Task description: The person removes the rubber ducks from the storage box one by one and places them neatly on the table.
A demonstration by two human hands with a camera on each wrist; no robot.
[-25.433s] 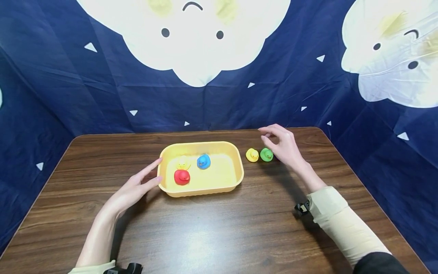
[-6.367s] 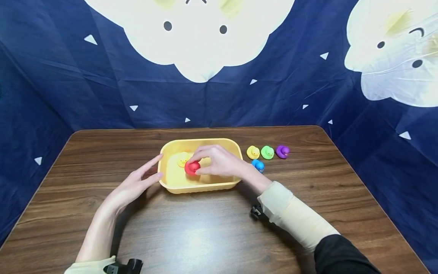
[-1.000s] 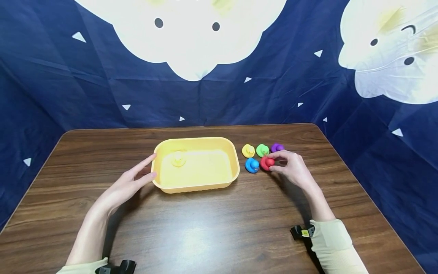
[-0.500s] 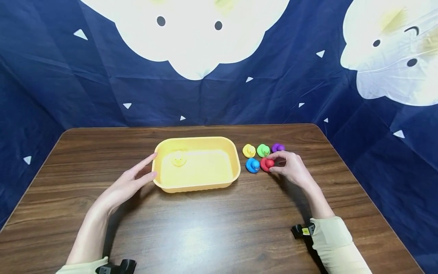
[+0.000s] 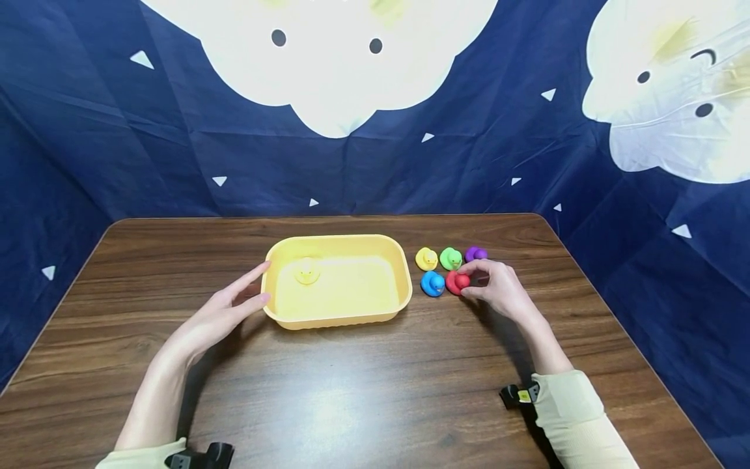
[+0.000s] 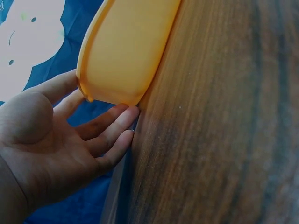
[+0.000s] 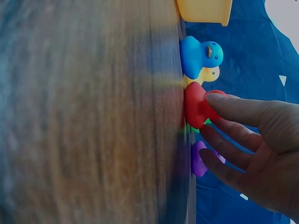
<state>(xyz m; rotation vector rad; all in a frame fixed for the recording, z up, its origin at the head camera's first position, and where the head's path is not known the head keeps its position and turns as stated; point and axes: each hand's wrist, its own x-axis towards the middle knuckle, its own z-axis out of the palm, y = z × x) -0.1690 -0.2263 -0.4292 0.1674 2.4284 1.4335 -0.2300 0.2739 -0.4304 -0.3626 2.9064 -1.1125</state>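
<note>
A yellow tray [image 5: 336, 322] sits on the wooden table, with one yellow rubber duck [image 5: 307, 271] inside near its left end. My left hand [image 5: 218, 320] touches the tray's left end with loosely extended fingers; in the left wrist view the thumb meets the rim and other fingertips reach its lower edge. To the right of the tray, my right hand [image 5: 498, 286] pinches a red rubber duck [image 5: 454, 283] that stands on the table. A blue duck [image 5: 432, 284] is beside it. Behind them are another yellow duck [image 5: 426, 258], a green duck [image 5: 450, 258] and a purple duck [image 5: 476, 254], partly hidden by the hand.
The brown wooden table [image 5: 375, 404] ends at a dark blue cloth backdrop [image 5: 263, 163] with white cloud prints, close behind the tray and ducks. The backdrop also borders both sides. A small black camera [image 5: 518, 395] is strapped at the right wrist.
Over the longer span, the blue and then the red duck have gone from the tray to the table on the right. In the last second both hands are nearly still.
</note>
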